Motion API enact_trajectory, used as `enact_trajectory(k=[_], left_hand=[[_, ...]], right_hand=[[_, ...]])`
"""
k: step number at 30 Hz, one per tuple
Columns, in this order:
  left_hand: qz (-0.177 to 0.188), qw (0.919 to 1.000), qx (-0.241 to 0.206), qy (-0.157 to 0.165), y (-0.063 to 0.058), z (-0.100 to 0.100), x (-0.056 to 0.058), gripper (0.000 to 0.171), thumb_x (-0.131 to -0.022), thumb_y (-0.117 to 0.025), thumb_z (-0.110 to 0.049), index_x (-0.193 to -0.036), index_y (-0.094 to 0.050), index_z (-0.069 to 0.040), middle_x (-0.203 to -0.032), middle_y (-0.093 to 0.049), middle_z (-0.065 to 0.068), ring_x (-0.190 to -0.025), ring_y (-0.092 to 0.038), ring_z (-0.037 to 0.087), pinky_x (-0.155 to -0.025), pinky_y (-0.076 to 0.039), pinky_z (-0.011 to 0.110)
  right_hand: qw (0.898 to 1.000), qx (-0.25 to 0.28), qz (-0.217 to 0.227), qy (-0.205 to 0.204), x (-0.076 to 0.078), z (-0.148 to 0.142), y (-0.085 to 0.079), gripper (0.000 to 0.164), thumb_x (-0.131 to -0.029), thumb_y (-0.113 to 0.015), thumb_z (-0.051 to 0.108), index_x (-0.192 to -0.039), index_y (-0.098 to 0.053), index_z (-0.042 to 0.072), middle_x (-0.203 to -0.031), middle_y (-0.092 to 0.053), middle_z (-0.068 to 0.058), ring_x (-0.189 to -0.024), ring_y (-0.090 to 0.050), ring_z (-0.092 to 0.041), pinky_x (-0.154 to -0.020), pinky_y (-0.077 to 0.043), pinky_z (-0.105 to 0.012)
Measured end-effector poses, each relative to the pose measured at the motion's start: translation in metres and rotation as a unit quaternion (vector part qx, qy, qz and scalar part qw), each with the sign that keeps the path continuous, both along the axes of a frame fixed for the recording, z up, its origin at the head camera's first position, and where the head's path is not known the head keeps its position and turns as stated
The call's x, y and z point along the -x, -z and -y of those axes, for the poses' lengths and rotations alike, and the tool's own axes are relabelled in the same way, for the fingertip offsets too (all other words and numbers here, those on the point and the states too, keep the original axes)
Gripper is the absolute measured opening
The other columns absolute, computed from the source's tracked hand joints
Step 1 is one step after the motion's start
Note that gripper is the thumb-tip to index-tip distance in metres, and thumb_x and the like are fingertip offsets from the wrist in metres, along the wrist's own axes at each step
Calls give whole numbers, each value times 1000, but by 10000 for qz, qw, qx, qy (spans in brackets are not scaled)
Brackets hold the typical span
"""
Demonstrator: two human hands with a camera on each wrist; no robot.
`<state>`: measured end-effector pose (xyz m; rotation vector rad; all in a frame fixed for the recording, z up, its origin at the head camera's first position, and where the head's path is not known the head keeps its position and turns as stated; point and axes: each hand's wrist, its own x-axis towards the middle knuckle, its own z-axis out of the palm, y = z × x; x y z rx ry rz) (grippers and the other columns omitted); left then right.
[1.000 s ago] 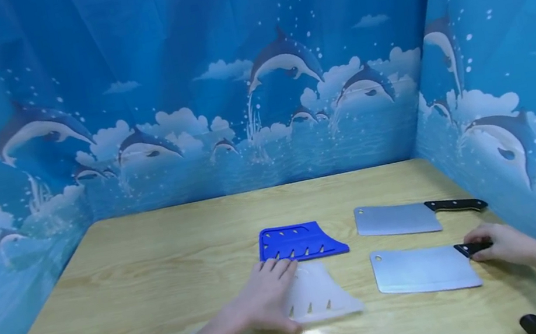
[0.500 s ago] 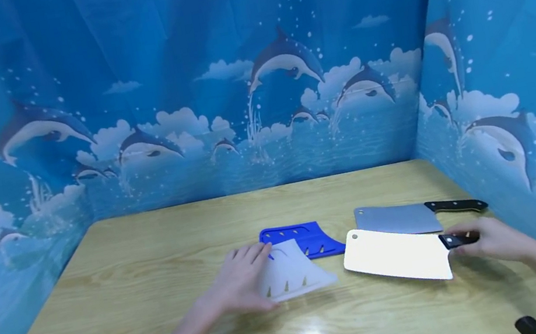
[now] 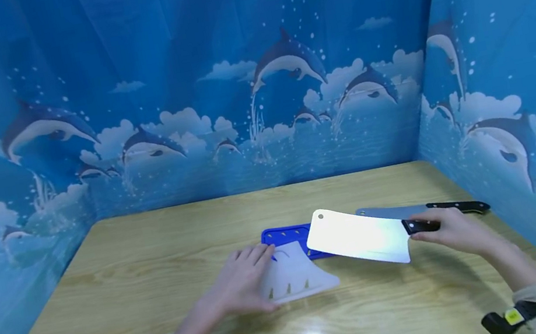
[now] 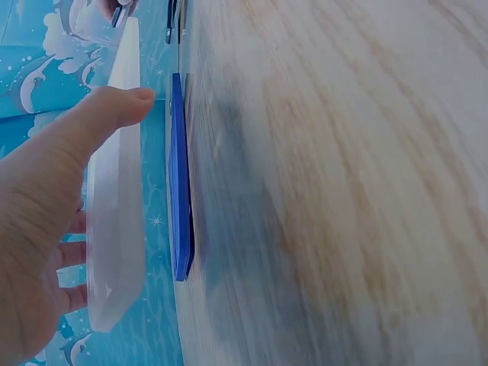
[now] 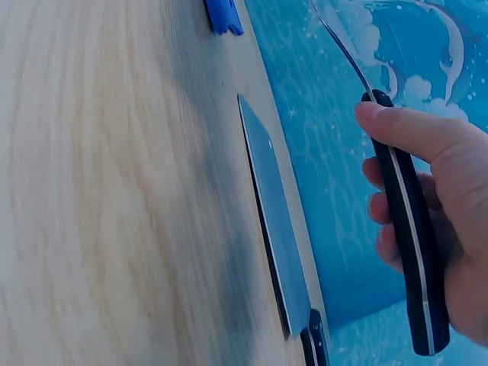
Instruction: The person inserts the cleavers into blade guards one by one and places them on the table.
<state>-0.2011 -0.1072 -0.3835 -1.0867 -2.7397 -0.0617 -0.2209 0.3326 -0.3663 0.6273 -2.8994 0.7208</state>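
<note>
My left hand (image 3: pixel 241 281) grips a translucent white blade guard (image 3: pixel 297 275) at its left end, thumb on the near side and fingers behind. In the left wrist view the guard (image 4: pixel 118 229) is raised off the table. By its black handle (image 5: pixel 412 236), my right hand (image 3: pixel 454 227) holds a cleaver (image 3: pixel 357 238) in the air. Its bright blade points left and tilts, the holed end up and near the white guard's upper right. A blue blade guard (image 3: pixel 279 236) lies on the table behind, partly covered by the white guard and the blade.
A second cleaver (image 3: pixel 458 207) lies on the wooden table (image 3: pixel 154 251) at the back right, its blade partly hidden by the raised one. Blue dolphin-print curtains (image 3: pixel 192 97) stand along the table's back and sides.
My right hand has lifted the near cleaver off the table and carried it left and up. My left hand has picked up the white guard and shifted it slightly left, then stayed nearly still.
</note>
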Motion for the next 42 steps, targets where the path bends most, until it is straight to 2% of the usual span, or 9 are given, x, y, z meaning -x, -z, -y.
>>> enact_trajectory(k=[5,8,15,20,26,30,33,38,42], left_hand=[[7,10000,47,-29,1,-1,0,109,-61,-70,-66,-140,-35,0,-138,-43,15,-123,-42,30,-98,-37,50],[-21,10000,41,-16,2,-1,0,109,-61,-70,-66,-140,-35,0,-138,-43,15,-123,-42,30,-98,-37,50],[-48,10000,21,19,1,-1,0,110,-60,-70,-67,-141,-34,-1,-137,-43,15,-122,-42,29,-97,-38,50],[29,10000,28,59,0,-3,-1,110,-60,-70,-66,-141,-35,-1,-137,-43,16,-122,-42,31,-97,-37,51],[23,9999,-114,68,0,-4,0,109,-59,-70,-67,-140,-37,-2,-136,-45,14,-121,-43,29,-95,-39,49],[145,9990,-431,22,1,-2,0,108,-57,-72,-64,-139,-39,-2,-134,-47,15,-120,-44,30,-96,-38,52],[137,9981,-604,33,2,0,1,107,-56,-73,-62,-137,-41,-1,-131,-49,15,-118,-45,30,-94,-39,53],[62,9982,-601,-9,2,3,2,106,-55,-73,-63,-136,-43,-1,-130,-51,13,-116,-47,28,-93,-39,50],[214,9976,-662,-52,0,5,3,105,-55,-73,-63,-136,-44,-1,-130,-50,13,-117,-46,28,-95,-38,51]], right_hand=[[9998,-33,-167,-34,1,9,-2,42,-82,-71,25,-114,-64,-1,-107,-64,-19,-95,-59,-36,-74,-50,-48],[9998,-56,-214,-7,0,10,-4,42,-81,-71,25,-114,-64,-1,-107,-64,-19,-96,-59,-37,-75,-50,-50],[9996,-130,-254,47,0,11,-4,41,-81,-72,25,-113,-64,0,-106,-64,-18,-94,-60,-35,-74,-50,-49],[9980,-337,-522,-130,0,13,-3,38,-79,-73,22,-111,-66,1,-101,-66,-14,-88,-61,-30,-70,-51,-43],[9865,-957,-1276,-384,-1,18,-2,37,-76,-75,19,-107,-67,2,-95,-68,-10,-79,-63,-24,-61,-51,-37],[9783,-1064,-1717,-462,-2,21,1,38,-72,-77,16,-105,-68,0,-91,-69,-10,-76,-65,-24,-58,-51,-36],[9759,-1099,-1822,-489,-3,24,3,39,-71,-78,16,-105,-68,-1,-90,-69,-11,-76,-65,-26,-58,-51,-37],[9721,-1274,-1896,-539,-4,26,5,40,-72,-77,17,-106,-68,-1,-91,-69,-14,-77,-65,-28,-61,-53,-40],[9678,-1276,-2073,-648,-4,27,7,39,-69,-79,14,-104,-69,-1,-87,-69,-12,-73,-65,-25,-57,-53,-36]])
